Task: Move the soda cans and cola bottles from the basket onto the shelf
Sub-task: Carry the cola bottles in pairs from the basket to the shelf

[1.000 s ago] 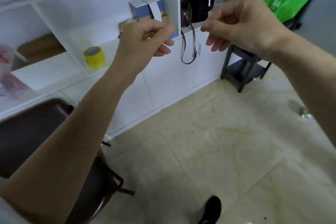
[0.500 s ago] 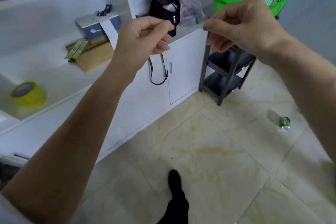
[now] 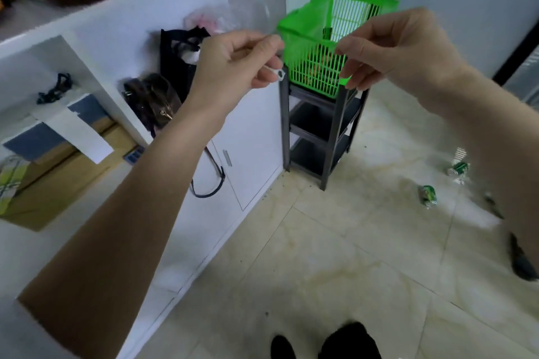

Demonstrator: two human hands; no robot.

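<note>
Right now I have both hands raised in the upper middle of the frame, and the green basket (image 3: 316,67) sits just behind and between them, on top of the black rack (image 3: 320,137). My left hand (image 3: 236,67) has its fingers curled, thumb against forefinger; I can't tell whether it pinches anything. My right hand (image 3: 399,46) is loosely curled too and seems to hold nothing. Its fingertips overlap the basket's right front corner in the picture, so I judge it the nearer hand for a reach over the rim. Inside the basket I can make out only a dark upright shape and something reddish through the slats. Two green cans (image 3: 427,196) lie on their sides on the floor at centre right, well apart from the basket.
</note>
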